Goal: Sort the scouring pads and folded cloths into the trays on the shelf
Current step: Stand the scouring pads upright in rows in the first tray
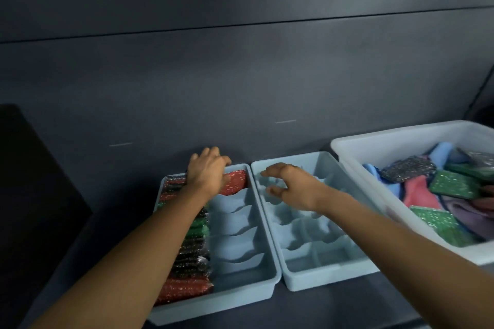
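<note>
Dark shelf [347,310]: red glittery scouring pad [236,181] lies crosswise in pale blue plastic tray [219,307] under left hand [207,171], grip unclear; right hand [291,185] hovers spread

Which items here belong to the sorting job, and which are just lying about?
Part of the job: left tray with its row of scouring pads and a red pad; right tray; white bin of loose pads and cloths; left hand at the left tray's far end; right hand, empty, over the right tray.
Lying about: dark block at far left.

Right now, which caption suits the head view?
Left hand at the far end of the pad-filled tray; right hand open above the second tray.
</note>
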`<act>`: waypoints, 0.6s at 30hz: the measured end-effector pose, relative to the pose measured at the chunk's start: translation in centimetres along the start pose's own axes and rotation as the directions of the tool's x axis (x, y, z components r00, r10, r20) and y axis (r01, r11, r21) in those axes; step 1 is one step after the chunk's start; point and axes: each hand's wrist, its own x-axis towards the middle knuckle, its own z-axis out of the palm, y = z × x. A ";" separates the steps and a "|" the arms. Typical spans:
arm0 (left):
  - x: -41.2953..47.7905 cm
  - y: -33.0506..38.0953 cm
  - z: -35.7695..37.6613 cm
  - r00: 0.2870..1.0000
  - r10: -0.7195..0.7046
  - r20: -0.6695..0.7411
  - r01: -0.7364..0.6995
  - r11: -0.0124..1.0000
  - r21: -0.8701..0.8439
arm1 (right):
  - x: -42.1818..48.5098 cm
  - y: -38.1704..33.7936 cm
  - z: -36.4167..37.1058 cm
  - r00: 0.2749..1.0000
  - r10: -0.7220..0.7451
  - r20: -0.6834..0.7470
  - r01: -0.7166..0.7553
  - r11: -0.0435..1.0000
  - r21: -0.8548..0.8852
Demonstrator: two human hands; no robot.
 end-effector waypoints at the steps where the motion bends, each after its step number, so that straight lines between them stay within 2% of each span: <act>1: -0.1 0.8 -0.5 1.000 -0.005 -0.023 0.003 0.995 -0.099 | -0.7 0.7 -0.7 0.999 -0.007 -0.031 0.008 1.000 0.017; 4: -0.5 4.7 -2.4 0.997 0.025 -0.074 -0.056 0.888 -0.457 | -3.1 2.7 -3.1 0.988 -0.009 -0.154 0.029 0.991 0.131; 7: -1.3 10.4 -4.5 0.988 0.121 -0.097 -0.155 0.754 -0.638 | -5.7 5.8 -6.2 0.960 0.071 -0.269 0.018 0.949 0.314; 8: -1.3 12.5 -5.1 0.983 0.146 -0.109 -0.181 0.712 -0.678 | -6.5 7.4 -7.4 0.947 0.087 -0.310 0.019 0.946 0.324; 12: -1.0 20.1 -6.9 0.956 0.240 -0.168 -0.277 0.561 -0.780 | -9.5 15.1 -11.6 0.905 0.205 -0.373 -0.102 0.955 0.278; 15: -0.1 25.1 -7.4 0.940 0.314 -0.131 -0.289 0.537 -0.793 | -10.9 20.7 -13.4 0.898 0.236 -0.372 -0.208 0.971 0.115; 18: 1.2 29.6 -7.4 0.922 0.386 -0.034 -0.259 0.549 -0.794 | -11.1 24.2 -14.5 0.934 0.241 -0.264 -0.272 0.959 -0.085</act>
